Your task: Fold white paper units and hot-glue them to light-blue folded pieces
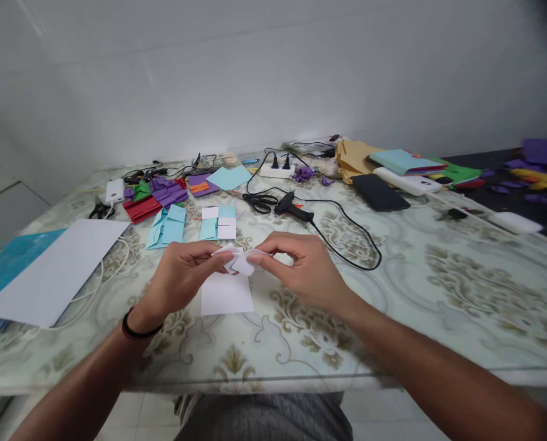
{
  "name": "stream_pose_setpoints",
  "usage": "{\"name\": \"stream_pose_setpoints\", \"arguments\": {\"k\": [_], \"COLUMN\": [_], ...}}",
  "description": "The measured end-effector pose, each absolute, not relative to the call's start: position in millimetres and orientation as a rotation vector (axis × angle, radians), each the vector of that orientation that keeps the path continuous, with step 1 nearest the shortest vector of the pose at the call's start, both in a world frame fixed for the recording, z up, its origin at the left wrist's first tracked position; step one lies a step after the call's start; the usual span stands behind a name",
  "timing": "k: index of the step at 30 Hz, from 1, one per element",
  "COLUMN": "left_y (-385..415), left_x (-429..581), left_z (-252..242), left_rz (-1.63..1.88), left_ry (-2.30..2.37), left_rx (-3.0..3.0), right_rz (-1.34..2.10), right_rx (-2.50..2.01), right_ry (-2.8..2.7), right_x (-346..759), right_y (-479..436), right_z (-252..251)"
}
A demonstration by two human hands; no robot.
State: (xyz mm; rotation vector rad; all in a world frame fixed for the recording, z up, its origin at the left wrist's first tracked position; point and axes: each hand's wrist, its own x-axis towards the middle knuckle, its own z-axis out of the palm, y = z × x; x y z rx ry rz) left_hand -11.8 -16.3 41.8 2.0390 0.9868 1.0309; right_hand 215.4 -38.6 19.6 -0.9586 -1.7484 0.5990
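Between my two hands is a small piece of folded white paper point(243, 264), held just above the table. My left hand point(185, 272) pinches its left side between thumb and fingers. On the other side my right hand point(301, 263) grips the right edge in a pinch. Beneath them a white paper square point(227, 297) lies flat. Beyond my hands sit a blue-and-white folded paper piece point(218, 223) and light blue folded papers point(167, 225). A black glue gun point(294, 208) lies beyond my right hand, with black-handled scissors point(259, 202) beside it.
White sheets point(62, 269) overlap a blue packet point(20, 254) on the left. Purple folded papers point(167, 191) and red ones point(142, 210) lie farther back. A power strip point(277, 169), a black phone point(378, 193) and a paper stack point(406, 161) stand behind. The glue gun's cord point(378, 251) loops rightward.
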Motion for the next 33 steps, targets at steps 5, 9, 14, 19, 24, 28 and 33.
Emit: {"name": "stream_pose_setpoints", "arguments": {"k": [5,9,14,19,24,28,33], "left_y": [-16.3,-16.3,-19.5,-17.5,-13.8,-16.1,-16.2], "left_x": [-12.9,-10.7,-7.9,-7.8,-10.5,-10.2,-13.0], "left_z": [37.6,37.6,43.9,44.9,43.5,45.7,45.4], "left_rz": [0.975,0.862,0.751,0.705,0.625,0.716,0.839], "left_ry": [0.988,0.929,0.842,0.809,0.810,0.836,0.840], "left_rx": [2.154,2.113,2.017,1.897,2.027,2.205,2.232], "right_rz": [0.724,0.746,0.811,0.956,0.986,0.977,0.989], "right_rx": [-0.999,-1.001,-0.967,-0.959,-0.998,-1.002,-0.943], "right_ry": [-1.806,-1.822,-1.812,-1.783,-1.800,-1.809,-1.752], "right_x": [213.3,214.0,216.7,219.7,220.5,217.7,216.3], "right_y": [-37.8,-37.2,-36.8,-35.7,-35.6,-36.0,-36.6], "right_z": [19.8,19.7,21.3,21.5,20.8,20.9,20.0]}}
